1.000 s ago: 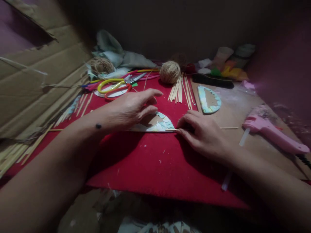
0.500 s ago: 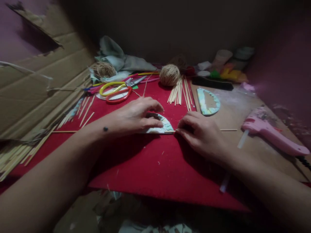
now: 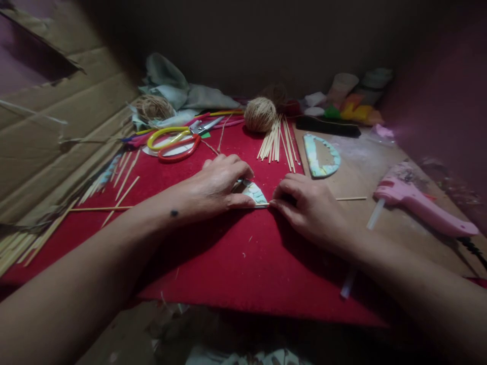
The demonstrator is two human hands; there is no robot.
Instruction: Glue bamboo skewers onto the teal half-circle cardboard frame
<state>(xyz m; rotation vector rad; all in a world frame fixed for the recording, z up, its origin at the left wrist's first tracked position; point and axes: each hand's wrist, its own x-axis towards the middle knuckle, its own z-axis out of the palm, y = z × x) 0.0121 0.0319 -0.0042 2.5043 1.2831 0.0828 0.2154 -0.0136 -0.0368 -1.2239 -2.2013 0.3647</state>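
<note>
Centrally, on the red felt mat [image 3: 236, 253], the left hand [image 3: 213, 185] lies with curled fingers pressed onto a pastel-patterned half-disc [image 3: 254, 193], covering most of it. The right hand [image 3: 310, 205] pinches a thin bamboo stick [image 3: 350, 198] along the half-disc's straight near edge, fingertips closed narrow. Beyond the mat's right edge, a second half-disc [image 3: 321, 154] and a pink glue gun [image 3: 422, 208] rest on bare board.

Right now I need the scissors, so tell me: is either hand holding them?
No: the scissors lie untouched on the red mat, while the left hand and right hand press the half-round piece.
</note>
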